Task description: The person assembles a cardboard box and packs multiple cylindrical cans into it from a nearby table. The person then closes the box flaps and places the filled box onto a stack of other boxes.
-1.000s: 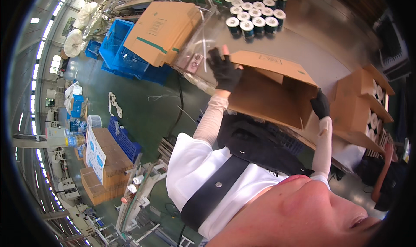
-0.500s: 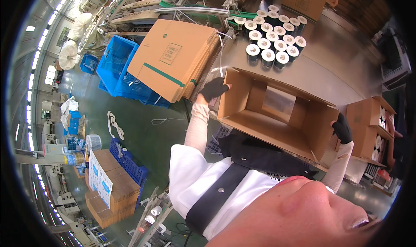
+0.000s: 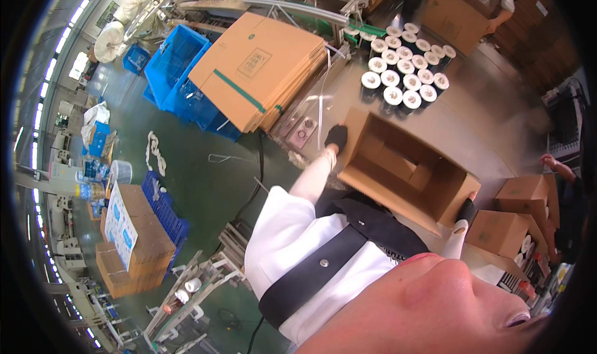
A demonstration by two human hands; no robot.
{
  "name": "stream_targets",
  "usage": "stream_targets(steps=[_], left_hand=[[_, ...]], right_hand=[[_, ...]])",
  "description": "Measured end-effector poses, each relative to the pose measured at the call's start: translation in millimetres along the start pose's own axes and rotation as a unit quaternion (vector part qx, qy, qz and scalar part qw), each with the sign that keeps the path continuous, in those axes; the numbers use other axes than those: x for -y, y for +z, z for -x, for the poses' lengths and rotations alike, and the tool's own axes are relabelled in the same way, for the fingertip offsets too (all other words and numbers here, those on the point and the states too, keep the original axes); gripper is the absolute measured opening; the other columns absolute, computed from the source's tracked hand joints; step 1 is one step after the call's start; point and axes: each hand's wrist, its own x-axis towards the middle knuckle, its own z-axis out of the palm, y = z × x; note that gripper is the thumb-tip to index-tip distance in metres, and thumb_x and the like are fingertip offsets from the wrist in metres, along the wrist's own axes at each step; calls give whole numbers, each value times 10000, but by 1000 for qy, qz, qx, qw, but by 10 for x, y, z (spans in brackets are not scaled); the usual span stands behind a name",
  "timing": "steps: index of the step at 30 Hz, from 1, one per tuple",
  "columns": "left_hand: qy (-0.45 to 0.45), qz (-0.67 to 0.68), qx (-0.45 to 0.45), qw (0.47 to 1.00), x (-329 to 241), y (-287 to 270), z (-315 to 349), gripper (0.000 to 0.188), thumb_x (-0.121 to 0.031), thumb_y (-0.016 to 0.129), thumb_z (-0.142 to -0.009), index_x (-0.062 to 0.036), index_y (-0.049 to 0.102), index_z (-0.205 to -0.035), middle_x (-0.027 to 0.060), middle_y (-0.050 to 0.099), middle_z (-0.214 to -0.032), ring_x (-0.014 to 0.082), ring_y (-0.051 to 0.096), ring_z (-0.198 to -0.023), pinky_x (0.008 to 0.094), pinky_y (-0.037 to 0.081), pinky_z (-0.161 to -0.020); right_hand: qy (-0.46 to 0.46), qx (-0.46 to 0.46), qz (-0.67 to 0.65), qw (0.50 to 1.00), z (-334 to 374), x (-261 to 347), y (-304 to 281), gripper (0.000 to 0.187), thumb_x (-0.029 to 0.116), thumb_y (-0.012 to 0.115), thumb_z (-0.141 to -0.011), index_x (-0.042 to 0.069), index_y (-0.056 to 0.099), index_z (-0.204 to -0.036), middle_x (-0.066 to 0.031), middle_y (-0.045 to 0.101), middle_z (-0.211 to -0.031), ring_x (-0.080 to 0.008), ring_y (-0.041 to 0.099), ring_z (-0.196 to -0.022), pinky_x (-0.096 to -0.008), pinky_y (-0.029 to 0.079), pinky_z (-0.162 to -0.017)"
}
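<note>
An open-topped brown cardboard box (image 3: pixel 398 195) stands tilted in front of my body, at the near edge of the metal table. My left hand (image 3: pixel 336 138), in a black fingerless glove, is closed at the edge of its left flap. At the box's right end is my right hand (image 3: pixel 467 211), also gloved, its fingertips against the outer wall and the rest partly hidden. Inside, the bottom panels look mostly folded across, with a small lighter gap between them. Beyond the box, several dark cylinders (image 3: pixel 408 80) with white round tops stand grouped on the table.
Left of the table lies a stack of flat cardboard boxes (image 3: pixel 255 71), next to blue crates (image 3: pixel 177 68). At right are cartons (image 3: pixel 497 233) holding white-topped cylinders. One co-worker handles a carton (image 3: pixel 457 15) at the far side; another person's arm (image 3: pixel 563 167) shows at right.
The view has shifted. The box has turned and its bottom opening has narrowed to a small gap. My left hand has moved along the left flap; my right hand is lower at the right end.
</note>
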Motion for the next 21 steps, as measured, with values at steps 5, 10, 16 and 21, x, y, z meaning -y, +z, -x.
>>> stream_targets(steps=[5, 10, 16, 21], left_hand=[[166, -152, 75, 971, -202, -437, -341, 433, -250, 265, -911, -12, 595, -1060, 253, 584, -1074, 384, 554, -1032, 441, 430, -901], [101, -133, 114, 979, -586, -208, -192, 455, -290, 263, -913, -47, 568, -1146, 220, 552, -1173, 375, 523, -1102, 445, 393, -949], [-22, -90, -13, 996, -533, -13, -21, 428, -305, 483, -796, -44, 560, -1127, 225, 592, -1093, 372, 559, -1046, 451, 434, -892], [423, 28, -147, 894, -1123, -285, 200, 639, -211, 737, -652, -47, 474, -1210, 188, 517, -1124, 356, 493, -1059, 427, 393, -933]], right_hand=[[-19, 95, -62, 993, -323, -313, -75, 808, 648, 368, -872, -84, 550, -1162, -215, 594, -1147, -285, 555, -1066, -341, 400, -926], [0, 30, -37, 999, -338, -615, -281, 781, 627, 379, -875, -79, 548, -1165, -216, 590, -1151, -294, 554, -1067, -343, 400, -930], [-10, 23, 6, 1000, -322, -784, -185, 749, 601, 393, -880, -72, 546, -1169, -217, 586, -1157, -304, 552, -1068, -347, 401, -935], [5, 7, 45, 999, -236, -1022, -143, 722, 580, 405, -884, -67, 545, -1172, -218, 582, -1161, -313, 550, -1068, -349, 401, -939]])
